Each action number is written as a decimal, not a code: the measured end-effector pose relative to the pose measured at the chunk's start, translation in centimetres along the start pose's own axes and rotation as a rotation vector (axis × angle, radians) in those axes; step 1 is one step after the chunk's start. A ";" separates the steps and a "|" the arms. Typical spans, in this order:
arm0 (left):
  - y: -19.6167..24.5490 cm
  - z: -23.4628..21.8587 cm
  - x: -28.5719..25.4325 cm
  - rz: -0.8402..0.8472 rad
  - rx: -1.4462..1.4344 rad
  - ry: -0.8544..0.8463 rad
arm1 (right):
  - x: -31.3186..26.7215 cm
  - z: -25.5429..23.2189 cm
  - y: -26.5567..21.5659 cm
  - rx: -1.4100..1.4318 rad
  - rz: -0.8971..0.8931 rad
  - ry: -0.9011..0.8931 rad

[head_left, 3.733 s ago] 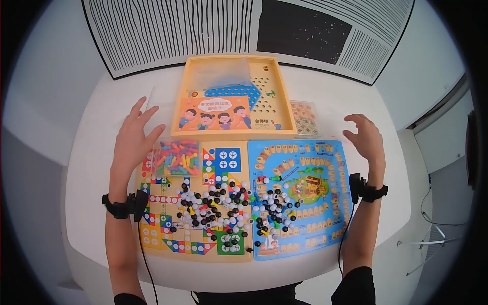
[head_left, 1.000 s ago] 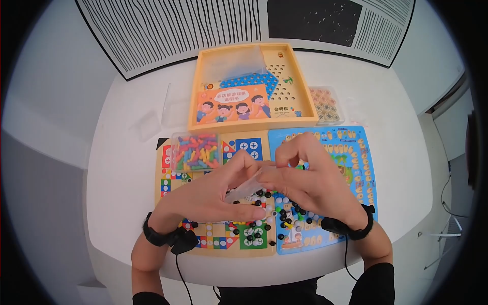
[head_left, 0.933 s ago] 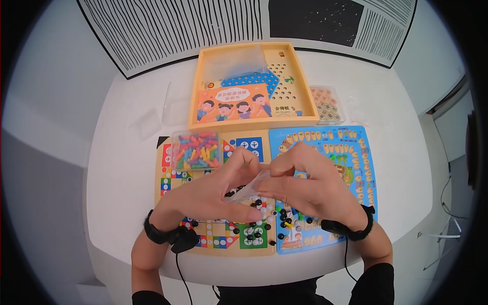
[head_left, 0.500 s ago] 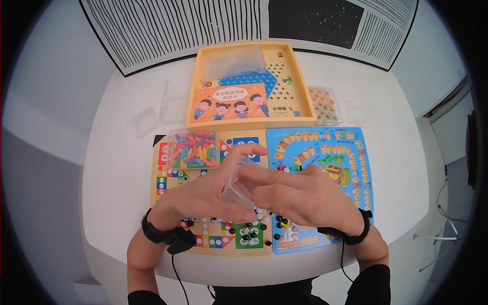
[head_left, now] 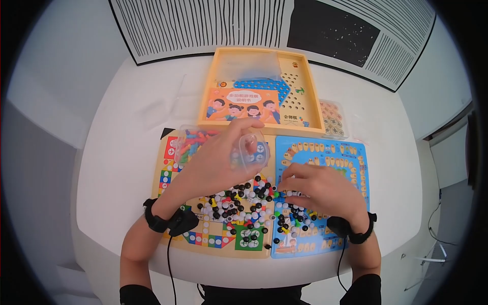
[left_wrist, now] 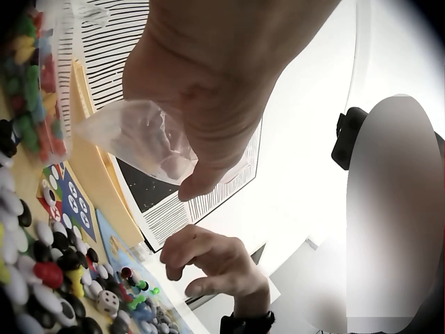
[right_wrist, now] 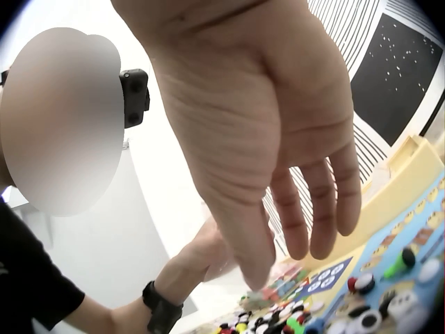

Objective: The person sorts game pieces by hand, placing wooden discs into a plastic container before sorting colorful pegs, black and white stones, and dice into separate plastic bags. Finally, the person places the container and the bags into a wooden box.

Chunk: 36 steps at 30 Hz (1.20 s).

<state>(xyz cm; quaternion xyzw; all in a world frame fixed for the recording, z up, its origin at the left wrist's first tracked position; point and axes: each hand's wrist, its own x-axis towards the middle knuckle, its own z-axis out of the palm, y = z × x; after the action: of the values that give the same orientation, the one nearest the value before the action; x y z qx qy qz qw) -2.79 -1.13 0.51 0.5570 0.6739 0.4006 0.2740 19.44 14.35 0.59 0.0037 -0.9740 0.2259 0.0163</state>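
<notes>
My left hand (head_left: 218,157) holds a clear plastic bag (head_left: 252,152) above the far part of the patterned game board (head_left: 173,223). In the left wrist view the bag (left_wrist: 139,142) hangs thin and wrinkled beside the thumb. My right hand (head_left: 325,188) hovers low over the near-left part of the blue game board (head_left: 325,223), its fingers loosely bent and pointing down. Nothing shows between the fingers of the right hand (right_wrist: 257,139) in the right wrist view. Below both hands spreads a pile of black and white round pieces (head_left: 239,203), mixed with coloured pawns and dice (left_wrist: 108,302).
A clear box of coloured pegs (head_left: 190,145) stands behind the left forearm. At the back lies a wooden tray (head_left: 317,112) with an orange booklet (head_left: 244,104) inside. Right of it sits a clear box of round wooden pieces (head_left: 333,119).
Both hands came together at the bag, the right fingers working at its mouth. Now the right hand has let go and moved right over the pieces; the left has lifted the bag away.
</notes>
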 end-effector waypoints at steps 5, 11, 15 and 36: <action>-0.6 0.4 -0.1 0.112 -0.056 -0.006 | 0.4 3.3 -0.2 -0.106 -0.025 -0.026; -1.0 0.5 -0.1 0.228 -0.099 -0.068 | 0.7 4.0 -0.4 -0.172 -0.005 -0.008; -1.4 0.9 -0.2 0.353 0.001 -0.083 | 0.6 3.4 0.3 -0.106 -0.009 -0.010; -2.2 3.2 -0.7 0.305 -0.213 -0.211 | -0.2 -2.4 -0.7 0.100 0.041 0.447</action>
<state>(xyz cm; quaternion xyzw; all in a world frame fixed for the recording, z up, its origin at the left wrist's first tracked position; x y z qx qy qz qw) -1.18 -1.22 -3.06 0.6591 0.5035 0.4459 0.3365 19.76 14.75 3.09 -0.0654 -0.9336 0.2695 0.2270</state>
